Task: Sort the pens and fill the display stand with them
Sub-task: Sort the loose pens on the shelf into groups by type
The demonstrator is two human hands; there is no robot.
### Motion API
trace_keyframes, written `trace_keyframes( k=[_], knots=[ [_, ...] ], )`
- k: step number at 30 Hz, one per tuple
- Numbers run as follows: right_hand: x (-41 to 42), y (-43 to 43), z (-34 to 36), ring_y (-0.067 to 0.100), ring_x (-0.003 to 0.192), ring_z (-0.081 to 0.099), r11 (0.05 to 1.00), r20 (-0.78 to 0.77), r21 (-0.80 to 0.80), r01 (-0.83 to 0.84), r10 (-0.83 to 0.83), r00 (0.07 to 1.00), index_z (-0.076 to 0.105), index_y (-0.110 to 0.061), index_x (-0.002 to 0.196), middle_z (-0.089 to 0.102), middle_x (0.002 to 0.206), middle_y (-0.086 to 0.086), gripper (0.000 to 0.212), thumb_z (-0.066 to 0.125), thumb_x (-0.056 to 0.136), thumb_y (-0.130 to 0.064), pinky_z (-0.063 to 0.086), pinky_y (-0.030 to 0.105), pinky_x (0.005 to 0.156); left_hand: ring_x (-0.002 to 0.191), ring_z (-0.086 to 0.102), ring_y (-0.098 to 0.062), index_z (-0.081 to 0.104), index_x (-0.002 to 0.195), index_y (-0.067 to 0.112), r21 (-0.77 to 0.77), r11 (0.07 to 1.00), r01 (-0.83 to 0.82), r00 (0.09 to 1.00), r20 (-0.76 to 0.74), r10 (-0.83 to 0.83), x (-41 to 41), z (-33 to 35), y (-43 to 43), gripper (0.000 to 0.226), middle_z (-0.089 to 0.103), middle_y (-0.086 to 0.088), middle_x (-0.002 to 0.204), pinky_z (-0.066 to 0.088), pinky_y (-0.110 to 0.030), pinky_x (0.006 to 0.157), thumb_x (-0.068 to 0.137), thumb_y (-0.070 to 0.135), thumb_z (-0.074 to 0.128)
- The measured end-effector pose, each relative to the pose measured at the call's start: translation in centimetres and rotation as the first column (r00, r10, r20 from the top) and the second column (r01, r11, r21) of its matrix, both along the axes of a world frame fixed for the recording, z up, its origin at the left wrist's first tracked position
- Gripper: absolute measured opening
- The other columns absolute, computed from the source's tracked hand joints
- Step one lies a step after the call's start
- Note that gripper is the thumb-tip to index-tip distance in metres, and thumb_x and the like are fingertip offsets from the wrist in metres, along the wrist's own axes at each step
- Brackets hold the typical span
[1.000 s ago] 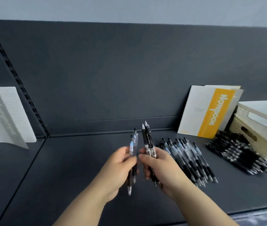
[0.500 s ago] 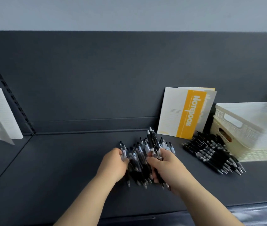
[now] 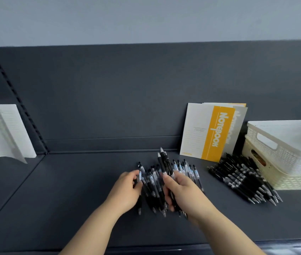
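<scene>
Here, the view looks down along two bare forearms to a dark grey shelf (image 3: 72, 190). Motion blur softens the middle, so single pens are hard to count. The left hand (image 3: 127, 188) hides the left edge of the pile of clear pens (image 3: 155, 181); its thumb and forefinger pinch one clear pen (image 3: 140, 176) there. The right hand (image 3: 182, 192) covers the pile's right side and is curled round two black pens (image 3: 164, 162), held nearly upright with their white tops pointing away and their tips poking out below the palm.

At the far right, a white basket (image 3: 284, 140), cut off by the frame edge, sits nested in a cream basket (image 3: 274, 175). Something dim shows through the cream one's handle slot, too unclear to name.

Just left of the baskets lies a second pile of black pens (image 3: 241, 179), tips toward the near right. Behind it, notebooks (image 3: 210, 131) with an orange band lean on the dark back panel (image 3: 109, 92). At the far left, past a slotted strip (image 3: 17, 98), an open lined notebook (image 3: 4, 131) stands, partly cut off. A pale blue-grey wall (image 3: 146, 19) rises above.
</scene>
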State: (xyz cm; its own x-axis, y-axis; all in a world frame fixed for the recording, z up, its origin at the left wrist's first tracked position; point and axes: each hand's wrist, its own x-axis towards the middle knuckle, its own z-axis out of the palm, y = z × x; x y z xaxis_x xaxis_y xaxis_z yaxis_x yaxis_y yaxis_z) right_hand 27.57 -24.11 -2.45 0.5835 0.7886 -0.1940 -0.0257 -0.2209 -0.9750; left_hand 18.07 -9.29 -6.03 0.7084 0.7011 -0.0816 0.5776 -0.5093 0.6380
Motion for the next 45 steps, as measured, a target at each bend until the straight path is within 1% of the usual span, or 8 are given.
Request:
trace_keyframes(
  k=[7, 12, 22, 25, 28, 33, 39, 45],
  knots=[
    [-1.6, 1.1, 0.5, 0.017, 0.043, 0.041, 0.999, -0.034, 0.042, -0.032, 0.033, 0.999, 0.042, -0.008, 0.083, 0.051, 0.055, 0.003, 0.026, 0.043, 0.098, -0.029, 0.035, 0.027, 0.044, 0.08, 0.06, -0.008, 0.067, 0.099, 0.025, -0.556, 0.828, 0.071, 0.906, 0.384, 0.18, -1.3, 2.4, -3.3, 0.02, 0.067, 0.01, 0.086, 0.046, -0.026, 0.069, 0.095, 0.034, 0.051],
    [-3.6, 2.3, 0.6, 0.017, 0.046, 0.042, 0.997, -0.003, 0.007, -0.073, 0.073, 0.997, 0.037, -0.011, 0.082, 0.05, 0.056, 0.009, 0.028, 0.043, 0.098, -0.034, 0.035, 0.025, 0.043, 0.055, 0.055, -0.03, 0.064, 0.081, 0.006, -0.664, 0.726, 0.181, 0.851, 0.476, 0.223, -2.0, 3.6, -3.0, 0.029, 0.058, -0.016, 0.069, 0.048, -0.045, 0.063, 0.094, 0.03, 0.055],
    [-4.9, 4.0, -0.1, 0.02, 0.066, 0.053, 0.992, -0.016, -0.025, 0.121, -0.122, 0.992, 0.048, -0.014, 0.077, 0.057, 0.072, 0.009, 0.025, 0.05, 0.093, -0.033, 0.044, 0.036, 0.063, 0.05, 0.042, -0.006, 0.07, 0.086, 0.009, -0.859, 0.494, 0.134, 0.701, 0.434, 0.565, -3.6, 4.5, 0.2, 0.009, 0.053, 0.002, 0.062, 0.029, -0.016, 0.039, 0.087, 0.014, 0.063],
    [-4.5, 3.6, 0.1, 0.016, 0.057, 0.044, 0.968, -0.001, -0.075, 0.238, -0.239, 0.971, 0.051, -0.013, 0.077, 0.047, 0.062, 0.001, 0.025, 0.048, 0.095, -0.029, 0.038, 0.034, 0.059, 0.051, 0.044, -0.007, 0.07, 0.082, 0.015, -0.696, 0.705, 0.133, 0.652, 0.597, 0.467, -3.8, 4.8, 0.9, 0.008, 0.052, 0.005, 0.061, 0.035, -0.017, 0.042, 0.086, 0.014, 0.064],
    [-4.7, 3.1, 1.0, 0.014, 0.046, 0.043, 0.982, -0.214, -0.069, 0.176, -0.187, 0.959, 0.057, -0.011, 0.081, 0.05, 0.057, 0.0, 0.029, 0.044, 0.098, -0.03, 0.033, 0.026, 0.044, 0.06, 0.055, -0.006, 0.073, 0.083, 0.027, -0.157, 0.978, 0.139, 0.66, 0.751, 0.027, -4.0, 4.7, 0.9, 0.016, 0.06, 0.003, 0.074, 0.047, -0.023, 0.058, 0.084, 0.012, 0.068],
    [-3.7, 1.7, 2.3, 0.019, 0.056, 0.059, 0.981, -0.553, 0.042, 0.191, -0.137, 0.822, 0.063, -0.003, 0.093, 0.063, 0.068, 0.01, 0.033, 0.045, 0.097, -0.03, 0.047, 0.028, 0.051, 0.069, 0.052, -0.002, 0.064, 0.111, 0.035, 0.512, 0.783, 0.353, 0.679, 0.435, -0.591, -2.8, 3.5, -0.5, 0.035, 0.048, 0.016, 0.091, 0.047, -0.018, 0.059, 0.08, 0.023, 0.052],
    [-1.8, -1.5, 2.7, 0.025, 0.068, 0.066, 0.97, -0.575, 0.122, 0.21, -0.104, 0.812, 0.063, 0.004, 0.103, 0.066, 0.078, 0.015, 0.03, 0.043, 0.096, -0.018, 0.055, 0.034, 0.062, 0.082, 0.05, 0.002, 0.066, 0.113, 0.027, 0.553, 0.638, 0.536, 0.637, 0.232, -0.736, -0.2, 3.4, -3.1, 0.034, 0.053, 0.01, 0.099, 0.04, -0.009, 0.075, 0.087, 0.023, 0.044],
    [3.1, -5.2, 1.6, 0.018, 0.049, 0.055, 0.93, -0.303, -0.042, 0.366, -0.361, 0.882, 0.054, -0.006, 0.084, 0.058, 0.062, 0.008, 0.011, 0.049, 0.093, -0.008, 0.042, 0.027, 0.045, 0.11, 0.049, 0.01, 0.054, 0.129, 0.031, 0.258, 0.775, 0.577, 0.692, 0.349, -0.631, 2.5, 3.7, -6.5, 0.043, 0.051, 0.027, 0.119, 0.035, -0.004, 0.093, 0.094, 0.01, 0.043]
  ],
)
